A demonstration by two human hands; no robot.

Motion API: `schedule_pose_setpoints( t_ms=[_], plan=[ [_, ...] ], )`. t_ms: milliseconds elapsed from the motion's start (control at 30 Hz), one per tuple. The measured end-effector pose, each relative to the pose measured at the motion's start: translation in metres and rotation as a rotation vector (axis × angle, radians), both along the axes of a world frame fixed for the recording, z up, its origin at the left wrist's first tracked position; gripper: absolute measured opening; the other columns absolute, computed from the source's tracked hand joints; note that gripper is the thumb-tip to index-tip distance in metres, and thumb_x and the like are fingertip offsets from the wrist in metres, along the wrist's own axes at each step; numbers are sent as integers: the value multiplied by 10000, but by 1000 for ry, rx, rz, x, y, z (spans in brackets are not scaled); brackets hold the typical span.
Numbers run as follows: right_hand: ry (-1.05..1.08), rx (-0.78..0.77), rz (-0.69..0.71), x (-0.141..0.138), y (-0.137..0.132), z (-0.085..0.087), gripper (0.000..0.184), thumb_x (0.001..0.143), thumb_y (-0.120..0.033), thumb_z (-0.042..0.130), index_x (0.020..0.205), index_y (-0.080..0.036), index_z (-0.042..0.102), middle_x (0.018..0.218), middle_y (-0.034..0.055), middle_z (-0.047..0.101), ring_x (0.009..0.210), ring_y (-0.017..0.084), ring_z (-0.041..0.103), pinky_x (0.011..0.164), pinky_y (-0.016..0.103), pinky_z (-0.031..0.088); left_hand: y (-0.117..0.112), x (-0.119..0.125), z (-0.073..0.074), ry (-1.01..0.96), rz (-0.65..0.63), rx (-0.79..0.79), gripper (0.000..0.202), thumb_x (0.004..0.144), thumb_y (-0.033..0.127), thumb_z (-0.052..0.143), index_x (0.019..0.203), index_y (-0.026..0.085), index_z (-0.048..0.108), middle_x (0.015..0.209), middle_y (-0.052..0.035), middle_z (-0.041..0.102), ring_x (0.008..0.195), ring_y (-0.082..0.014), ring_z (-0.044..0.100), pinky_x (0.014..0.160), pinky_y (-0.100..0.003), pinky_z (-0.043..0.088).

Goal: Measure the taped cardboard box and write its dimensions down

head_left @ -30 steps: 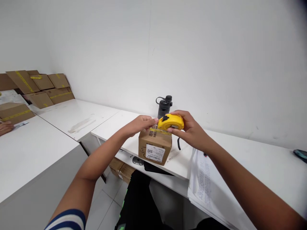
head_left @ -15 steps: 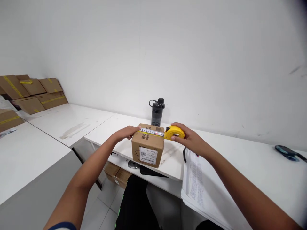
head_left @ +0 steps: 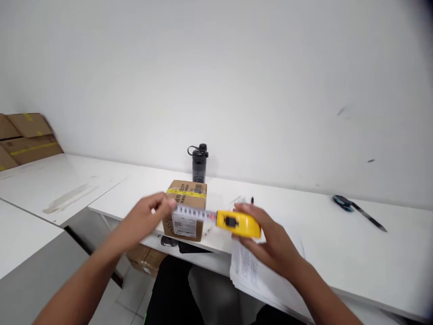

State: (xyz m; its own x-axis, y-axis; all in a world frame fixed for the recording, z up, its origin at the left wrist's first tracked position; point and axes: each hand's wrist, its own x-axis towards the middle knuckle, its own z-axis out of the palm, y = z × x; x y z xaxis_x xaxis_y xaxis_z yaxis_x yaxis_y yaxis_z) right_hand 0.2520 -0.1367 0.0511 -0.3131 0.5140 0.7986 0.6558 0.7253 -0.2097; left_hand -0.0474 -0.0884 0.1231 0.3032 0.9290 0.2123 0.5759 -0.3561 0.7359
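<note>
On the white desk point(head_left: 321, 246): carton point(head_left: 189, 199); dark bottle point(head_left: 199, 165); stacked papers point(head_left: 255, 275); scissors point(head_left: 344, 204).

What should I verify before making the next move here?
1. Right hand on the tape measure: ok, gripping its case.
2. Left hand on the free end of the blade: ok, pinching it.
3. The blade drawn out: ok, it spans between the hands.
4. The blade readable: not ok, its print is too blurred.
5. The blade touching the box: cannot tell; it crosses in front of the box in this view.
6. The bottle clear of both hands: ok, standing behind the box.
</note>
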Motion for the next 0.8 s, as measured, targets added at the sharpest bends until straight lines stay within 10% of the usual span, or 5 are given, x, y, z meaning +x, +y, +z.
schedule_pose_setpoints(
  t_ms=[267, 400, 533, 700, 800],
  plan=[
    [227, 213, 81, -17, -78, -88, 438, 912, -147, 450, 1326, -290, 442, 844, 48, 715, 712, 216, 698, 654, 414, 592, -65, 105, -147, -544, -599, 93, 682, 795, 811, 312, 1190, 303, 539, 992, -105, 568, 899, -266, 579, 766, -429, 508],
    [475, 158, -50, -3, -77, -90, 649, 887, -462, 591, 1449, -283, 320, 939, 96, 653, 829, 257, 678, 652, 420, 588, -41, 150, -142, -569, -833, 116, 863, 537, 798, 686, 1242, 324, 534, 1133, -129, 599, 1063, -338, 587, 912, -489, 497],
    [225, 55, -88, 62, -52, -60, 699, 910, -706, 282, 1433, -257, 398, 1018, 103, 674, 855, 263, 675, 715, 414, 558, 7, 200, -110, -610, -842, -217, 667, 583, 711, 740, 1006, 207, 626, 983, -122, 665, 847, -262, 660, 746, -384, 547],
    [100, -370, -560, 140, 34, -47, 375, 997, -328, 340, 1263, -243, 589, 1062, 75, 702, 905, 222, 676, 765, 341, 511, 74, 251, -117, -471, -603, -437, 600, 650, 692, 700, 853, 132, 621, 770, -63, 658, 668, -165, 618, 636, -275, 503],
    [-270, -569, -632, 153, 92, -59, 576, 886, -76, 394, 1427, -261, 460, 1070, 73, 675, 797, 189, 659, 662, 285, 462, 96, 259, -140, -303, -627, -340, 496, 635, 581, 769, 810, 140, 623, 731, -20, 637, 647, -141, 585, 609, -246, 471]
  ],
)
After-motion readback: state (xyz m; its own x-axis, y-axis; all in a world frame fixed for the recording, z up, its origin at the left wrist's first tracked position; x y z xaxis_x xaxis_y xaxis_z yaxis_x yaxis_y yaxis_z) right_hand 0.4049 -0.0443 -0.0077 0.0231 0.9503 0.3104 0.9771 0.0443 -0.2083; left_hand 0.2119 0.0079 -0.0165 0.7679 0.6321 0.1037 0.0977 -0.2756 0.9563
